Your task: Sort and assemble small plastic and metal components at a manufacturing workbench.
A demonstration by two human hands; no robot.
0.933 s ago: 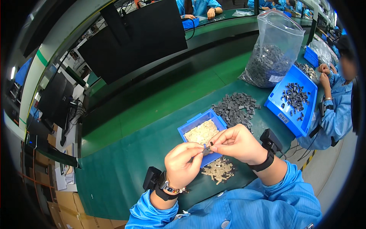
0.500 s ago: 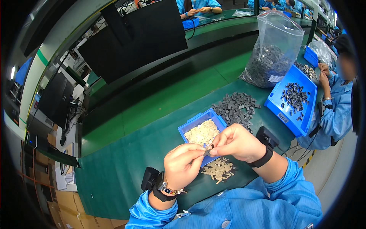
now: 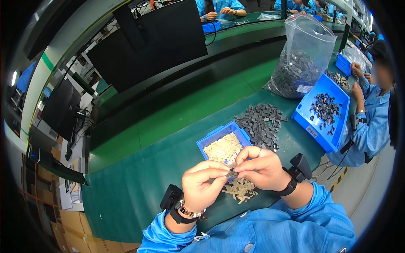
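A small dark grey plastic piece (image 3: pixel 231 174) is pinched between the fingertips of my two hands. My left hand (image 3: pixel 203 185) grips its left side with thumb and forefinger. From the other side, the thumb and forefinger of my right hand (image 3: pixel 262 169) close on it, hiding part of the piece. Just beyond my fingers stands a blue bin (image 3: pixel 204 141) with many flat cream-coloured pieces (image 3: pixel 223 147). Below my hands lies a loose pile of similar beige pieces (image 3: pixel 241 192), mixed with some dark ones. A heap of dark grey pieces (image 3: pixel 263 122) spreads right of the bin.
A large clear bag (image 3: pixel 299 63) of dark pieces stands at the back right. Beside it, a blue tray (image 3: pixel 314 135) holds black parts. A co-worker (image 3: pixel 373 118) sits at the right. One black monitor (image 3: pixel 147 46) rises beyond the green table mat (image 3: pixel 126 189).
My right hand has come down and slightly nearer, its fingers now closer to my left fingertips. The piece has turned between them. The co-worker's hands at the right have moved apart.
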